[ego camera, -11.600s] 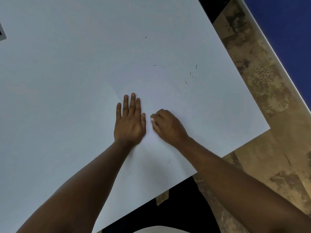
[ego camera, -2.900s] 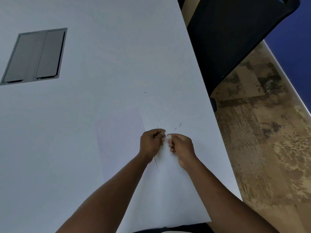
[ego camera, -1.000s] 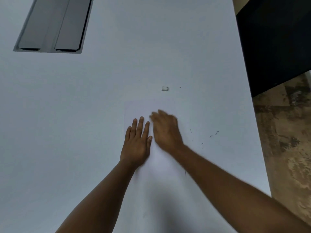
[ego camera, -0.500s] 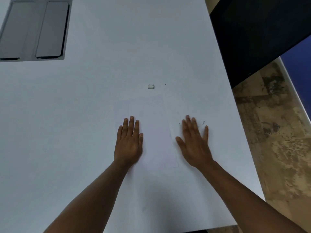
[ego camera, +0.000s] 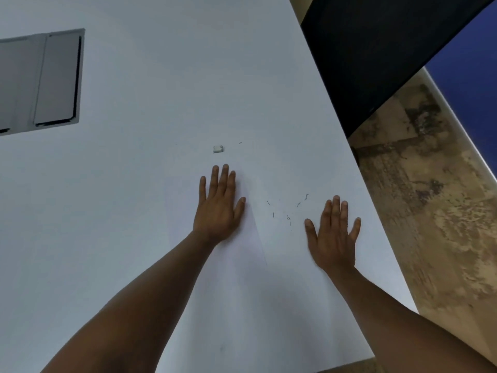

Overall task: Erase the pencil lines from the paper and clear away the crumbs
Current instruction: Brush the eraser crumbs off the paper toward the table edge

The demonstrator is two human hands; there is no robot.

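Note:
A pale sheet of paper point(ego camera: 247, 254) lies flat on the white table point(ego camera: 134, 184), barely distinct from it. My left hand point(ego camera: 219, 204) rests flat on the paper, fingers apart, holding nothing. My right hand point(ego camera: 333, 235) lies flat on the table to the right of the sheet, also empty. Between the hands, several dark eraser crumbs point(ego camera: 287, 211) are scattered on the table. A small white eraser point(ego camera: 218, 149) lies just beyond my left fingertips, with one stray crumb point(ego camera: 240, 142) to its right.
A grey cable hatch point(ego camera: 43, 82) is set into the table at the far left. A black chair point(ego camera: 376, 49) stands past the table's right edge, over patterned brown carpet point(ego camera: 430, 211). A blue wall point(ego camera: 470, 76) is at the far right.
The eraser went from my right hand to the table beyond the paper. My right hand swept rightward off the sheet and now lies flat further right, past the crumbs.

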